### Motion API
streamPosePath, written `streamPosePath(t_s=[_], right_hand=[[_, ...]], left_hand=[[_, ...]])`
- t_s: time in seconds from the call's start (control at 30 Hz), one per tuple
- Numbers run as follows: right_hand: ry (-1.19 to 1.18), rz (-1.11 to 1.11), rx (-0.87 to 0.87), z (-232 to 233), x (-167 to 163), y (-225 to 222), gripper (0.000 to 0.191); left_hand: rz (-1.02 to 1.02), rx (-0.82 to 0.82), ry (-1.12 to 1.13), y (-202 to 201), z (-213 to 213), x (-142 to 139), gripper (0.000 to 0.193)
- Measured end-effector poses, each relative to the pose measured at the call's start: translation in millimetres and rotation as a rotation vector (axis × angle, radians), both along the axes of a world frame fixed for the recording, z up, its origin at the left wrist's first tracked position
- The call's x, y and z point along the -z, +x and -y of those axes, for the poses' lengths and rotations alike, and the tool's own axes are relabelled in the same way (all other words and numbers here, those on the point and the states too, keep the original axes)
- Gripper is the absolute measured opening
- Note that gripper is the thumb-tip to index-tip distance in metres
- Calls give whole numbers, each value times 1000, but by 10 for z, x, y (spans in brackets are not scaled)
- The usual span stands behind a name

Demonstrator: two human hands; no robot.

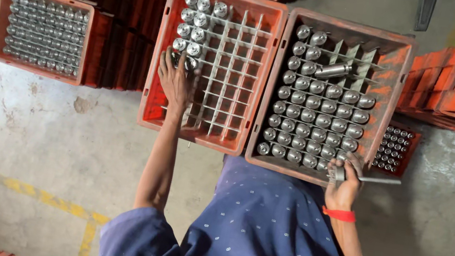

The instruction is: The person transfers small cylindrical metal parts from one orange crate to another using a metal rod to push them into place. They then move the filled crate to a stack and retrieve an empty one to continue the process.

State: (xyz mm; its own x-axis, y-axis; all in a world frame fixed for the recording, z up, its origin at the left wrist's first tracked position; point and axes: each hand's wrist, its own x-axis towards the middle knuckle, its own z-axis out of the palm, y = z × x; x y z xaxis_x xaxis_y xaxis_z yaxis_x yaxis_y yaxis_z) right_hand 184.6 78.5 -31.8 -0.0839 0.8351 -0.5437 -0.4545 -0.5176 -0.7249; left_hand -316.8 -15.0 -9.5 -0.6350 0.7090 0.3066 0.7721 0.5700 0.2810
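Concrete floor (44, 135), stacked orange crates behind. Far left: a full crate (42, 31) of metal cylinders. Next, the left crate (213, 65), mostly bare grid; my left hand (176, 80) lies in it, fingers spread over one cylinder (191, 64), not closed. Right crate (330, 95): nearly full. My right hand (343, 186) clamps a metal tool (368, 179) at its near edge.

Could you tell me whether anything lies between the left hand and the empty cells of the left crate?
Nothing visible does. The left hand rests inside the left crate, beside the metal cylinders at its far left corner; the empty cells beside the hand lie open, parted only by the grid divider.
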Motion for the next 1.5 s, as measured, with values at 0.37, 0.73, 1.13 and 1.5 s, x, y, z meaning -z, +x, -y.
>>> streamPosePath(t_s=[0.37,0.73,1.13,1.5], right_hand=[[10,77,-75,190,-96,-351,21],[123,-8,-209,14,-535,-933,19],[307,66,-537,-108,-788,-443,15],[161,-77,151,-747,-252,650,21]], left_hand=[[393,240,616,167,394,-465,49],[1147,312,67,2586,-50,-335,48],[1195,577,-320,3241,-248,-265,48],[539,457,-173,2173,-1518,-44,64]])
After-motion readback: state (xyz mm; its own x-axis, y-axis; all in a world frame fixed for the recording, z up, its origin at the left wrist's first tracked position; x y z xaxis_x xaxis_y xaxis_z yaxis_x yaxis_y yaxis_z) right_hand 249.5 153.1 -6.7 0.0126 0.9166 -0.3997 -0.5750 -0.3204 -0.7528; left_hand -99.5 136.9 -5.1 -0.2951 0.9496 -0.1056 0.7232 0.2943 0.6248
